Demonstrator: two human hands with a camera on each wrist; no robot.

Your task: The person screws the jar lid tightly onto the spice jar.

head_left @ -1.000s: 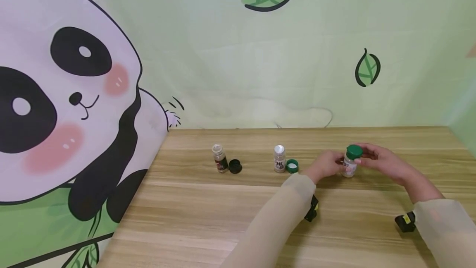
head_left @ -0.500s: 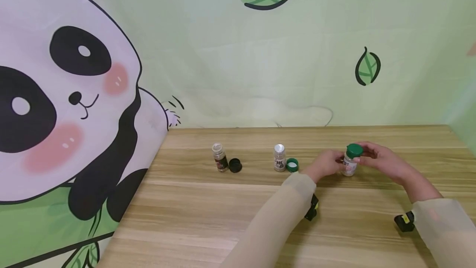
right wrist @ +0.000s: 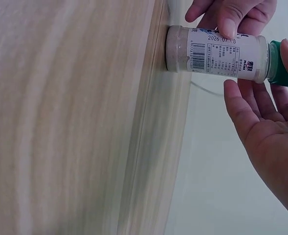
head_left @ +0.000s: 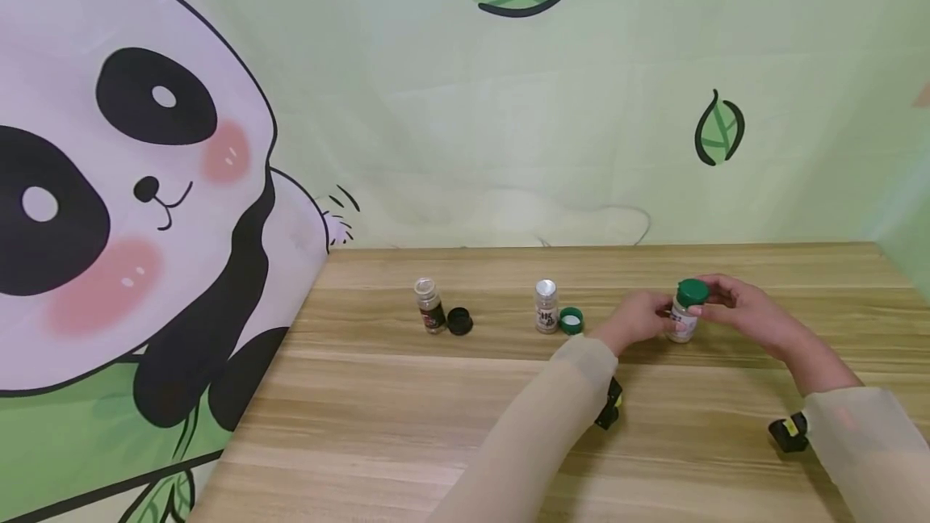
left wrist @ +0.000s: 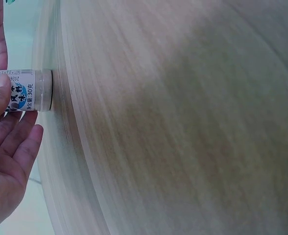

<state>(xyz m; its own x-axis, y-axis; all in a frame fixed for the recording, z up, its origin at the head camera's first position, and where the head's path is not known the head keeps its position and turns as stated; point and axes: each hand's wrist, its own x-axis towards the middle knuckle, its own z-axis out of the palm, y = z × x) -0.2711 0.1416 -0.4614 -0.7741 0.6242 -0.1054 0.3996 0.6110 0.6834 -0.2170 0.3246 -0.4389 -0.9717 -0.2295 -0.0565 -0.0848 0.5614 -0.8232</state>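
Note:
A clear seasoning jar [head_left: 681, 324] with a white printed label stands upright on the wooden table, a green cap [head_left: 693, 291] on its top. My left hand [head_left: 641, 318] holds the jar's body from the left, thumb over the label, as the left wrist view shows. From the right, my right hand [head_left: 744, 315] grips the green cap between thumb and fingers. Its lower fingers [right wrist: 239, 100] reach alongside the jar in the right wrist view.
To the left stands an uncapped silver-topped jar [head_left: 546, 309] beside an upturned green cap [head_left: 571, 320]. Farther left, a dark-labelled jar [head_left: 430, 309] has a black cap [head_left: 459, 321] next to it. A panda-printed cloth [head_left: 436, 103] hangs behind the table [head_left: 378, 426].
Both hands keep the same hold on the jar and its green cap. The whole head view has shifted very slightly; the other jars and caps stay in place.

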